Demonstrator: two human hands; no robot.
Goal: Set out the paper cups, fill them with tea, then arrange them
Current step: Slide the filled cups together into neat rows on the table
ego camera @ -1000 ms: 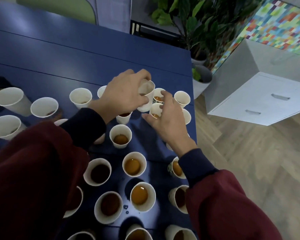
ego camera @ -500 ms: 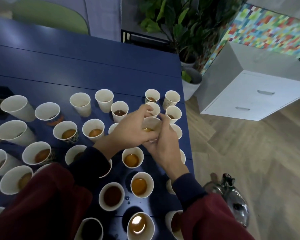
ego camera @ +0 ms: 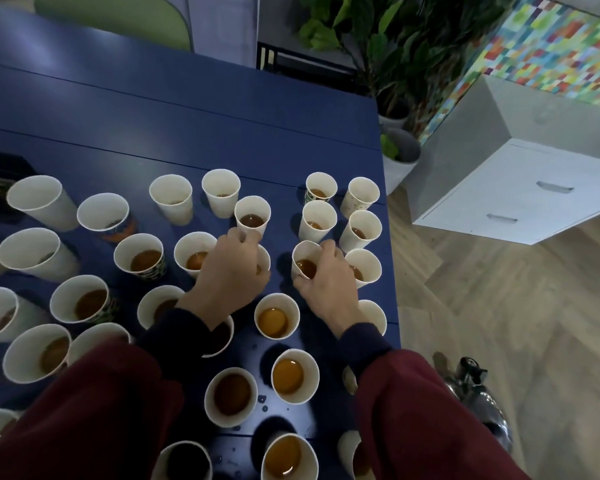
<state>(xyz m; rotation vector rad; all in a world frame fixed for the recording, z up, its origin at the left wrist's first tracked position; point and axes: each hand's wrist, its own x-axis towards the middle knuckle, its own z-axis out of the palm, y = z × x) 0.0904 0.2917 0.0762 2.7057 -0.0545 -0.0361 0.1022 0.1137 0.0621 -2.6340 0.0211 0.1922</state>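
Fingers (ego camera: 327, 251) of the right hand (ego camera: 326, 282) curl round a cup (ego camera: 303, 263) of tea, pinching its rim out of round, near the right edge of the desk (ego camera: 187, 109). The left hand (ego camera: 231, 271) curls its fingers over a second cup (ego camera: 266, 259), mostly hidden beneath it. More cups (ego camera: 277, 320), most holding tea, stand all around.

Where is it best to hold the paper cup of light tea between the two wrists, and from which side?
Hold the cup around its upper wall, just below the rim, coming down from above on its near side, where the table shows bare. It stands upright and open with tea inside, so a light, level grip probably avoids a spill.
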